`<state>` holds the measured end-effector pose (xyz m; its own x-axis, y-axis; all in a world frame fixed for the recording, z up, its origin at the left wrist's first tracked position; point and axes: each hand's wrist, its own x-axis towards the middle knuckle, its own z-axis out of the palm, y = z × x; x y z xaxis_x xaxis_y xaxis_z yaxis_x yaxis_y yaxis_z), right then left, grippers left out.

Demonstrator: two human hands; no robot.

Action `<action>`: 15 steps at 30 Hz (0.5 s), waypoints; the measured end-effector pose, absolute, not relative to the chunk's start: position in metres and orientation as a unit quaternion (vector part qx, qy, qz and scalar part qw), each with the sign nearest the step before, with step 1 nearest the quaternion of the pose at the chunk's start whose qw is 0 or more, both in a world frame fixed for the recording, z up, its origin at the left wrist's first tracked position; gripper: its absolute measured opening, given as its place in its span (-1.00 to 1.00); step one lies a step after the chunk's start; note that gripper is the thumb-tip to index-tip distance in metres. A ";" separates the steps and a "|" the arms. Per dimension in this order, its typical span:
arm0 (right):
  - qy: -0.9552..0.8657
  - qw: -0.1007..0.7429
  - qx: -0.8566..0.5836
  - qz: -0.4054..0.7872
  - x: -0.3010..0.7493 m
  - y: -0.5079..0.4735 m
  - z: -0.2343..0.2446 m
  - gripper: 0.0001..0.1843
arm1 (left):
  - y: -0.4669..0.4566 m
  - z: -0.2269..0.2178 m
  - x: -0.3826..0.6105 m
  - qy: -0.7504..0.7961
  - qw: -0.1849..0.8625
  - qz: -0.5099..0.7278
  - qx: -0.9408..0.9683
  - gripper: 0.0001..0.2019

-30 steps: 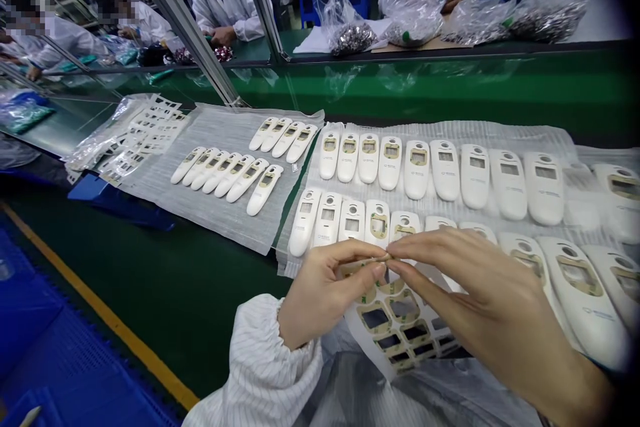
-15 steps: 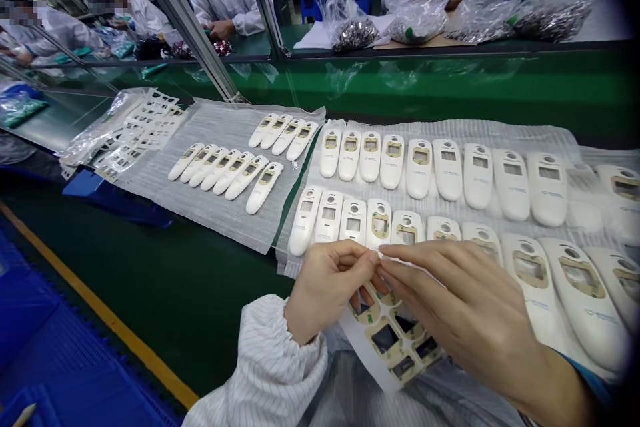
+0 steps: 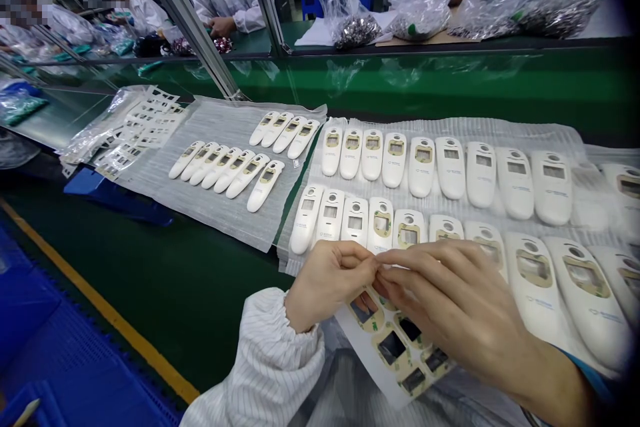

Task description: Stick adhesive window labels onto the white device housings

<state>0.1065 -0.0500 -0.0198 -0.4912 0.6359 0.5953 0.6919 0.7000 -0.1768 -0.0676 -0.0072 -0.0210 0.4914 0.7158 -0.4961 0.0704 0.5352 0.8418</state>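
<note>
My left hand [image 3: 330,283], in a striped white sleeve, is closed in a pinch at the upper end of a sheet of adhesive stickers [image 3: 385,363]. Cream frame-shaped stickers with dark rectangular openings cover this white-edged sheet, which hangs tilted below my hands. Over its upper right part lies my right hand [image 3: 460,303], its thumb and fingertips drawn together against my left fingertips. What exactly is pinched there is hidden. Just beyond my fingers stands a row of white plastic housings [image 3: 381,220], some with a cream sticker around the window.
A further row of white housings [image 3: 423,167] lies on foam sheeting. More housings [image 3: 265,187] rest on a grey mat at left, beside a stack of cut-out sheets [image 3: 140,123]. A metal post [image 3: 187,27] rises behind. Across the green divider, co-workers sit near bags of metallic parts [image 3: 357,30].
The sticker sheet has swung slightly down and to the right. Both hands stay pinched together in nearly the same place, with small finger movement.
</note>
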 end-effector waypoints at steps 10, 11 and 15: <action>-0.865 0.342 -0.368 0.010 0.119 -0.058 -0.026 -0.76 | -0.004 -0.037 -0.067 0.452 0.761 0.215 0.413 -0.76; -0.859 0.341 -0.381 0.023 0.118 -0.057 -0.024 -0.81 | -0.005 -0.037 -0.067 0.447 0.763 0.211 0.417 -0.74; -0.843 0.307 -0.432 0.090 0.117 -0.050 -0.017 -0.99 | -0.009 -0.036 -0.069 0.414 0.781 0.180 0.431 -0.67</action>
